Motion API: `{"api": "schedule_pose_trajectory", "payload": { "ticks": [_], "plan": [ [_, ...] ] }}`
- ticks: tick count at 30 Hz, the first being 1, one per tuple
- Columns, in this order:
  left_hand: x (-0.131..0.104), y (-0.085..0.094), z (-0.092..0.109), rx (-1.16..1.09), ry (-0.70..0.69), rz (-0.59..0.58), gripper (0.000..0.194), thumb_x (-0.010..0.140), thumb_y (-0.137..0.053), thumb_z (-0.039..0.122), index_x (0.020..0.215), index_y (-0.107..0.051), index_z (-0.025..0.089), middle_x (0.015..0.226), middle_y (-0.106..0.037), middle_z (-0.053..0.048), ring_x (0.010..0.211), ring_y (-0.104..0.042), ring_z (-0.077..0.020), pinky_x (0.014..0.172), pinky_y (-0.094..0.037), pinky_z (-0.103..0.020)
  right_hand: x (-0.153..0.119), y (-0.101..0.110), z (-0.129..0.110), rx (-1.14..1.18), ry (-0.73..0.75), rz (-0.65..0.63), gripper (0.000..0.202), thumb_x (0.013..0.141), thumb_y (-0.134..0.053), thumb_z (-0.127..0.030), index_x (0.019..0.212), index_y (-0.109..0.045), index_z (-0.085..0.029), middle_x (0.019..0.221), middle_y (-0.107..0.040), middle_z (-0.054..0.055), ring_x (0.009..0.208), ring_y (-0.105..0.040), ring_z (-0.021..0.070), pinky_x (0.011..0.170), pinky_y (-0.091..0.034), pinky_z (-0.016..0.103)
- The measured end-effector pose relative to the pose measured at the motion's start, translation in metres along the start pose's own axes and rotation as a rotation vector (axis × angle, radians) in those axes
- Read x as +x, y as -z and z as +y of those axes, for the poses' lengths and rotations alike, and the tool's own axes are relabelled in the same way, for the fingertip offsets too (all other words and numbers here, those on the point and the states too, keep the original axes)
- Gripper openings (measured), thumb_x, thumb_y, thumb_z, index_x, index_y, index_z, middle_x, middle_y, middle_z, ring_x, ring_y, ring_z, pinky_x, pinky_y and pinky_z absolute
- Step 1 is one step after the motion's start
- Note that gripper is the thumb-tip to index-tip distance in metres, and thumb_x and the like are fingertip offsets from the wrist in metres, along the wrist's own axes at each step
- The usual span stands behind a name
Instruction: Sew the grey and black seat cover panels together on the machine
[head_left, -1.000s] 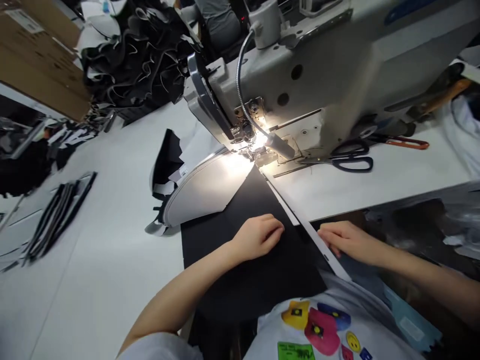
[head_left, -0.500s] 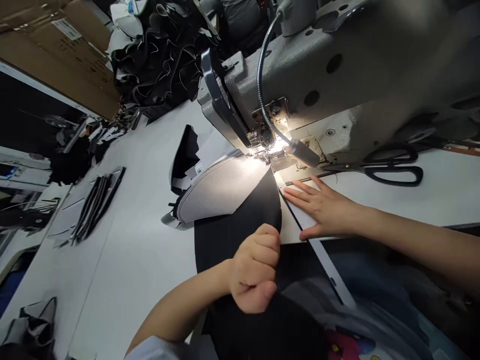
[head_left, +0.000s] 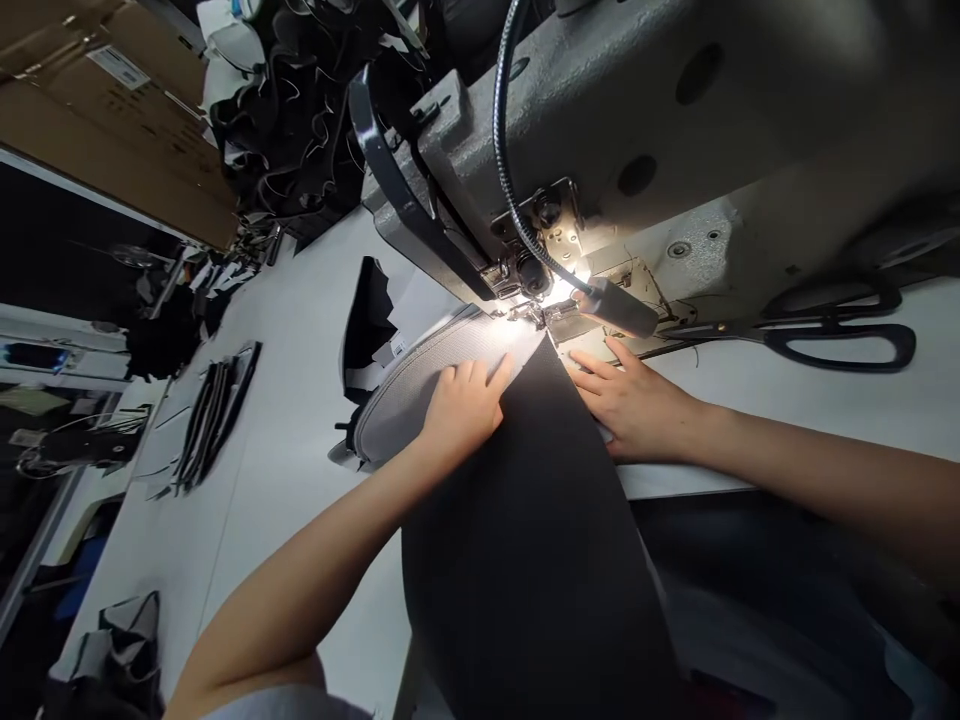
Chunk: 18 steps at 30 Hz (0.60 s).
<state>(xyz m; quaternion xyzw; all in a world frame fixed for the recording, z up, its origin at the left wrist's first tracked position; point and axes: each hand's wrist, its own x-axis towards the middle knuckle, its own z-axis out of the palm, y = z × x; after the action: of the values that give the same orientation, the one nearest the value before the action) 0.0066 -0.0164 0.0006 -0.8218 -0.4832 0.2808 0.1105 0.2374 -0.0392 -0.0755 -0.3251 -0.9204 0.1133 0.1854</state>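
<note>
My left hand (head_left: 465, 402) lies on the light grey mesh fabric (head_left: 409, 405), its index finger stretched toward the needle area. My right hand (head_left: 637, 400) rests flat with fingers spread at the right edge of a black fabric panel (head_left: 536, 530). That panel tapers to a corner near the presser foot (head_left: 536, 315) and hangs over the table's front edge. The sewing machine (head_left: 465, 150) stands over the work, its small lamp (head_left: 619, 305) lighting the needle area. The fingertips of my right hand are partly hidden by the black panel.
Black-handled scissors (head_left: 832, 335) lie right of the machine bed. A stack of dark and grey pieces (head_left: 214, 415) sits on the white table (head_left: 292, 420) at left. Crumpled fabric (head_left: 112, 650) is at lower left. Behind are a black fabric heap (head_left: 307, 130) and a cardboard box (head_left: 142, 120).
My left hand has gone from a fist at the black panel's edge to lying on the grey mesh. The black panel now covers the white strip beside my right hand, which stays flat.
</note>
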Motion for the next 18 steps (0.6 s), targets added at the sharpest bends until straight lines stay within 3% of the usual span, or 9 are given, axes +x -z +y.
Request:
{"api": "schedule_pose_trajectory", "payload": {
  "ticks": [3,8,10,13,16,18],
  "plan": [
    [0.014,0.006,0.0,0.014,-0.067,-0.052,0.066,0.09,-0.039,0.012,0.155,-0.026,0.015,0.102,-0.066,-0.018,0.091,-0.062,-0.0312,0.075,-0.046,-0.038,0.0,0.0,0.0,-0.018,-0.008,0.047,0.055,0.082,-0.062,-0.042,0.129,-0.057,-0.014,0.132,-0.059,0.018,0.135,-0.04,0.0392,0.109,-0.019,0.061],
    [0.03,0.023,-0.013,-0.167,-0.114,-0.264,0.071,0.092,-0.035,0.013,0.158,-0.01,0.022,0.109,-0.071,-0.012,0.086,-0.069,-0.0269,0.076,-0.049,-0.034,0.005,0.01,0.006,-0.003,-0.031,0.186,0.035,0.088,-0.059,-0.032,0.116,-0.063,-0.012,0.115,-0.065,0.016,0.12,-0.052,0.0332,0.105,-0.034,0.053],
    [0.035,0.033,-0.019,-0.302,-0.175,-0.288,0.067,0.094,-0.035,0.017,0.158,-0.013,0.022,0.132,-0.062,-0.012,0.106,-0.065,-0.027,0.088,-0.049,-0.034,0.008,0.009,0.005,0.0,0.111,0.188,0.031,0.088,-0.054,-0.02,0.118,-0.063,-0.015,0.117,-0.065,0.014,0.119,-0.054,0.03,0.104,-0.039,0.05],
    [0.046,0.047,-0.021,-0.444,-0.241,-0.361,0.061,0.092,-0.035,0.016,0.153,-0.03,0.016,0.154,-0.039,-0.01,0.134,-0.047,-0.0255,0.106,-0.04,-0.032,0.008,-0.001,0.001,-0.029,0.298,0.135,0.039,0.088,-0.047,-0.008,0.122,-0.064,-0.014,0.126,-0.063,0.015,0.124,-0.052,0.0298,0.102,-0.043,0.047],
    [0.058,0.054,-0.014,-0.466,-0.248,-0.43,0.059,0.087,-0.037,0.01,0.146,-0.04,0.009,0.153,-0.04,-0.012,0.139,-0.041,-0.0248,0.111,-0.035,-0.031,0.005,-0.011,0.004,-0.035,0.316,0.106,0.041,0.088,-0.044,-0.006,0.124,-0.063,-0.012,0.13,-0.062,0.014,0.129,-0.049,0.0298,0.104,-0.044,0.045],
    [0.065,0.051,-0.009,-0.459,-0.231,-0.342,0.059,0.084,-0.041,0.01,0.143,-0.045,0.008,0.147,-0.049,-0.013,0.134,-0.047,-0.0249,0.108,-0.039,-0.03,0.004,-0.013,0.008,-0.026,0.317,0.099,0.041,0.088,-0.044,-0.005,0.124,-0.064,-0.011,0.132,-0.061,0.013,0.131,-0.048,0.0295,0.105,-0.043,0.044]
  ]
}}
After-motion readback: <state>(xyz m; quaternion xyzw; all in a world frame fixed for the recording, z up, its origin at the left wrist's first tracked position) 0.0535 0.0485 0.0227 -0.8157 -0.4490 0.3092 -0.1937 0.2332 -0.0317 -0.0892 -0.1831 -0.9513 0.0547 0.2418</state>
